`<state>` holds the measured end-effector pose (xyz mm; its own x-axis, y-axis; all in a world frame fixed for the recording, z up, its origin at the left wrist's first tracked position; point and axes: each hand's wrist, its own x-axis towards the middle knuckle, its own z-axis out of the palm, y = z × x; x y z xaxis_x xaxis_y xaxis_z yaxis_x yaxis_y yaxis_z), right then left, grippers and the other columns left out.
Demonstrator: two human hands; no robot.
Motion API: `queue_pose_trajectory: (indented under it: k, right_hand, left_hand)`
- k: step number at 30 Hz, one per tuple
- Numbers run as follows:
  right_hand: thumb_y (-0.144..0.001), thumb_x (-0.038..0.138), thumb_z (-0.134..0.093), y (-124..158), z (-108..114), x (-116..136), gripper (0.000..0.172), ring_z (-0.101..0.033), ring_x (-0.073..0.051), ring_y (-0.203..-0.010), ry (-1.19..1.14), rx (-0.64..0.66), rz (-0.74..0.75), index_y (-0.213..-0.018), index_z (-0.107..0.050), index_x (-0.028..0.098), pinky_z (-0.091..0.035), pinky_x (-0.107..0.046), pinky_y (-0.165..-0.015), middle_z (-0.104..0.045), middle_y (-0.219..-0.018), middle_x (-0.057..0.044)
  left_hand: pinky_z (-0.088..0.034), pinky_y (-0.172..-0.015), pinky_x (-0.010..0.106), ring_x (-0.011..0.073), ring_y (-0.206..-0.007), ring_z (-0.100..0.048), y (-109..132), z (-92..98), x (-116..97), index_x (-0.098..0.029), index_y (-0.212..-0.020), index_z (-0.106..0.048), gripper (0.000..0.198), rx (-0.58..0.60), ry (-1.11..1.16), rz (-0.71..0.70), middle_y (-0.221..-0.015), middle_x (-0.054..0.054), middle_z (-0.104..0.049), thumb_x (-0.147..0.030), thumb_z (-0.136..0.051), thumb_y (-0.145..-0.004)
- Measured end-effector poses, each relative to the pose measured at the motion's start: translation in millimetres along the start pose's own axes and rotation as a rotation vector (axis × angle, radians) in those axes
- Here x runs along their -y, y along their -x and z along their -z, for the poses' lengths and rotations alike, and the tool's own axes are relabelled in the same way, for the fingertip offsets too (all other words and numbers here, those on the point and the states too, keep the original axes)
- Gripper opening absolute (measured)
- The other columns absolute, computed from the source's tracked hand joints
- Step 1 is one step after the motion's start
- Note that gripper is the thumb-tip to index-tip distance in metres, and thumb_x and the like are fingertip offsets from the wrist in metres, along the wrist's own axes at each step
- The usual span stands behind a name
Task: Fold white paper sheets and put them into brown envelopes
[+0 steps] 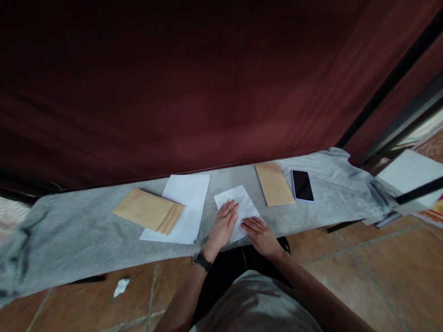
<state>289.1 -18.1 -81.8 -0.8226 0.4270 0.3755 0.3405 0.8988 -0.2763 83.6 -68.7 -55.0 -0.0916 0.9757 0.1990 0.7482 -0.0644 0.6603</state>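
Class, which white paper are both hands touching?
The smaller white paper, with the left hand and right hand on it. The larger white paper, to its left, is untouched and partly covered by brown envelopes.

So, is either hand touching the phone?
No, the left hand and right hand both rest on the smaller white paper, while the phone lies apart on the grey cloth.

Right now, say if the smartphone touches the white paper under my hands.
Apart: in the head view, a brown envelope lies between smartphone and white paper.

The tiled floor (pixel 414 269), red backdrop (pixel 201 96) and cloth-covered table (pixel 82 236) suggest an indoor room of unclear kind
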Motion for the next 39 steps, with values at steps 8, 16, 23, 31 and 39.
queue_pose_trajectory:
  k: [8, 16, 23, 31, 39]
  right_hand:
    - [-0.091, 0.007, -0.049, 7.9, -9.8, -0.6, 0.051, -0.054, -0.026, -0.134, -0.038, -0.024, 0.002, -0.14, -0.057, 0.015, -0.044, -0.05, -0.116, -0.062, -0.14, -0.014]
    - [-0.089, 0.004, -0.046, 10.0, -12.1, 1.9, 0.058, -0.048, -0.024, -0.14, -0.075, -0.034, 0.005, -0.145, -0.051, 0.016, -0.041, -0.052, -0.118, -0.058, -0.145, -0.014]
    - [-0.091, 0.005, -0.045, 11.2, -11.9, 3.0, 0.055, -0.048, -0.024, -0.14, -0.07, -0.043, -0.011, -0.144, -0.051, 0.018, -0.041, -0.052, -0.118, -0.058, -0.145, -0.013]
    - [-0.096, 0.009, -0.041, 10.4, -12.3, 4.2, 0.048, -0.051, -0.025, -0.137, -0.048, -0.039, -0.018, -0.141, -0.055, 0.016, -0.04, -0.05, -0.118, -0.06, -0.143, -0.014]
    - [-0.094, 0.007, -0.044, 0.4, -6.3, 6.7, 0.05, -0.054, -0.026, -0.134, -0.046, 0.016, -0.013, -0.142, -0.056, 0.017, -0.039, -0.05, -0.118, -0.061, -0.142, -0.014]
  left_hand:
    - [-0.015, -0.128, 0.047, 0.0195, -0.156, -0.019, -42.2, -25.9, 0.3, -0.028, -0.154, -0.041, 0.053, 0.268, -0.399, -0.074, -0.165, 0.001, -0.033, -0.045, -0.024, -0.107]
    - [-0.013, -0.128, 0.049, 0.0219, -0.154, -0.024, -75.4, -12.5, 32.2, -0.028, -0.153, -0.042, 0.052, 0.078, -0.412, 0.019, -0.162, 0.003, -0.039, -0.041, -0.031, -0.105]
    - [-0.012, -0.127, 0.054, 0.0249, -0.155, -0.022, -53.8, -19.5, 31.6, -0.025, -0.152, -0.044, 0.052, -0.003, -0.306, 0.029, -0.161, 0.006, -0.04, -0.041, -0.035, -0.104]
    - [-0.018, -0.127, 0.043, 0.0188, -0.153, -0.026, 22.7, 0.6, 5.3, -0.022, -0.149, -0.046, 0.051, 0.241, -0.243, -0.141, -0.162, 0.008, -0.039, -0.045, -0.036, -0.105]
    - [-0.024, -0.126, 0.041, 0.0181, -0.149, -0.037, 51.3, 13.3, -0.8, -0.024, -0.149, -0.046, 0.047, 0.2, -0.278, -0.184, -0.157, 0.008, -0.047, -0.025, -0.045, -0.102]
